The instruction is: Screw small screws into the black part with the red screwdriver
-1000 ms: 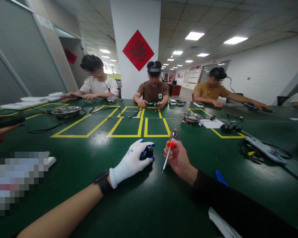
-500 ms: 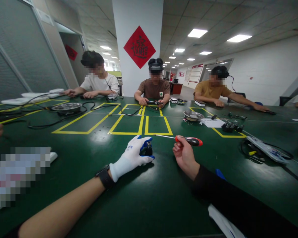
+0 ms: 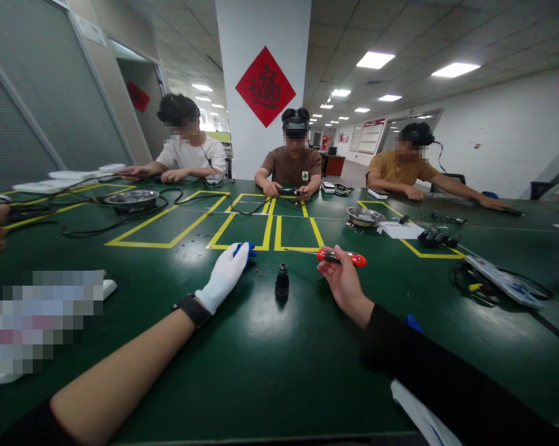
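My left hand (image 3: 226,275), in a white glove with blue fingertips, stretches forward over the green table (image 3: 270,365) toward some tiny screws (image 3: 259,271); its fingers are extended and hold nothing. A small black cylindrical part (image 3: 281,280) stands upright on the table, apart from both hands. My right hand (image 3: 342,280) is bare and grips a red-handled screwdriver (image 3: 342,256), held level with its shaft pointing left.
Three people sit at the far side with small devices. Metal bowls (image 3: 363,216) (image 3: 130,198), black cables (image 3: 121,217), a white sheet (image 3: 400,230), black parts (image 3: 436,238) and a power strip (image 3: 502,280) lie about. Yellow tape (image 3: 265,232) marks rectangles. A blurred patch covers the left.
My left hand let go of the black part and reached forward and left. The screwdriver went from upright to level, then lowered slightly. The part now stands alone.
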Motion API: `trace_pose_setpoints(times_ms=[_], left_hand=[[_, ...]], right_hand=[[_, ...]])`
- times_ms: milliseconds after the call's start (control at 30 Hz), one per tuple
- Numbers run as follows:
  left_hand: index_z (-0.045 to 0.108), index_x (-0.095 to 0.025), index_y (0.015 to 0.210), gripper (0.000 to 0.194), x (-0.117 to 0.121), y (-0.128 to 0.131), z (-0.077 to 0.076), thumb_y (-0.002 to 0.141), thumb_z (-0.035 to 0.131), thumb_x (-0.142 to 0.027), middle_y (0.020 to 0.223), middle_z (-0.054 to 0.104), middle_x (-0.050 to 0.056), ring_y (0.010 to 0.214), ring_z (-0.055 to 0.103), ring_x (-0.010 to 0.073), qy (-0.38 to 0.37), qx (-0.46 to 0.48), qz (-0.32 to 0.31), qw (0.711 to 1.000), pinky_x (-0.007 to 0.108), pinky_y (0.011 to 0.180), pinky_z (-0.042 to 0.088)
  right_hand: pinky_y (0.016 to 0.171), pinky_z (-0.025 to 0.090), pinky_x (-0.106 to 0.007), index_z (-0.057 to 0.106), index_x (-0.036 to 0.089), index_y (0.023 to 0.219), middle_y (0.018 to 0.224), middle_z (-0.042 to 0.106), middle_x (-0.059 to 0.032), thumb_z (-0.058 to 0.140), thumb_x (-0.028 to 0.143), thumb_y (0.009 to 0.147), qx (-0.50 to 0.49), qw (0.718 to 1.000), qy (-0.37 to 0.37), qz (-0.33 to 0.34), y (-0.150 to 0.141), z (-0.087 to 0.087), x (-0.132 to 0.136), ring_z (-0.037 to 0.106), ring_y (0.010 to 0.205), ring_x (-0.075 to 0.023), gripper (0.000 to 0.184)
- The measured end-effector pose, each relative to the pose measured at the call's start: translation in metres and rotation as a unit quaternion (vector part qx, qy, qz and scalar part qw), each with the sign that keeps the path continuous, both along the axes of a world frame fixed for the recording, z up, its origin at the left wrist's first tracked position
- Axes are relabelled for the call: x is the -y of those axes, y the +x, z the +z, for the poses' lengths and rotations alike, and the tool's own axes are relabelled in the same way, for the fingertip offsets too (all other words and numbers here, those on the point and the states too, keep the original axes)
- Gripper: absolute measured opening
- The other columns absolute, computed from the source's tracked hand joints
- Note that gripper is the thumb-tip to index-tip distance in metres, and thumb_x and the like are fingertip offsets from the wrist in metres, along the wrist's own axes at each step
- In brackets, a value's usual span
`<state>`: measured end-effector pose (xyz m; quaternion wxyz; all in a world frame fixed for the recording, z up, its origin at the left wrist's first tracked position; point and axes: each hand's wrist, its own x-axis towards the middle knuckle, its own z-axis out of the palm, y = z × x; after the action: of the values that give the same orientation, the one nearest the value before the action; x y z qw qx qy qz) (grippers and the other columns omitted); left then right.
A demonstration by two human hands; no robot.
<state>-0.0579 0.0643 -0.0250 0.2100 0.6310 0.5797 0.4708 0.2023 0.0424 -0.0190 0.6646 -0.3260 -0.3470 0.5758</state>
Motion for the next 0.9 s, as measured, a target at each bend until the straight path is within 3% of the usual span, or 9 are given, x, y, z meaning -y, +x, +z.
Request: trace_pose_setpoints(times_ms=[133, 367, 667, 900], left_hand=[[0.061, -0.017, 0.104, 0.044, 0.003, 0.001, -0.006, 0.083, 0.048, -0.053, 0.094, 0.069, 0.006, 0.089, 0.063, 0.0240, -0.006, -0.102, 0.006, 0.995, 0.038, 0.084, 0.049], [0.061, -0.017, 0.106, 0.045, 0.007, 0.003, -0.007, 0.080, 0.055, -0.052, 0.104, 0.066, 0.010, 0.095, 0.061, 0.0274, 0.004, -0.268, -0.006, 0.963, 0.039, 0.084, 0.047], [0.059, -0.017, 0.115, 0.047, 0.004, 0.001, -0.009, 0.080, 0.056, -0.049, 0.109, 0.065, 0.011, 0.101, 0.059, 0.0275, 0.006, -0.288, -0.011, 0.957, 0.039, 0.089, 0.046], [0.062, -0.017, 0.105, 0.041, 0.007, 0.003, -0.008, 0.086, 0.047, -0.051, 0.101, 0.067, 0.010, 0.097, 0.060, 0.0270, 0.019, -0.297, 0.007, 0.955, 0.040, 0.089, 0.045]], right_hand=[[0.060, 0.048, -0.024, 0.071, 0.013, 0.091, 0.066, 0.064, -0.0013, 0.063, 0.042, 0.079, 0.105, 0.994, 0.021, 0.017, -0.003, -0.003, 0.005, 0.056, 0.057, -0.0100, 0.032], [0.064, 0.048, -0.027, 0.068, 0.015, 0.087, 0.082, 0.068, -0.0042, 0.063, 0.035, 0.079, 0.195, 0.974, 0.082, 0.082, -0.007, -0.002, 0.010, 0.059, 0.062, -0.0120, 0.023], [0.067, 0.048, -0.029, 0.068, 0.016, 0.091, 0.079, 0.068, -0.0036, 0.060, 0.032, 0.081, 0.216, 0.964, 0.103, 0.118, -0.007, -0.004, 0.011, 0.059, 0.063, -0.0131, 0.021], [0.062, 0.047, -0.027, 0.069, 0.014, 0.087, 0.075, 0.066, -0.0034, 0.060, 0.033, 0.079, 0.147, 0.982, 0.073, 0.099, -0.007, -0.003, 0.009, 0.056, 0.060, -0.0121, 0.022]])
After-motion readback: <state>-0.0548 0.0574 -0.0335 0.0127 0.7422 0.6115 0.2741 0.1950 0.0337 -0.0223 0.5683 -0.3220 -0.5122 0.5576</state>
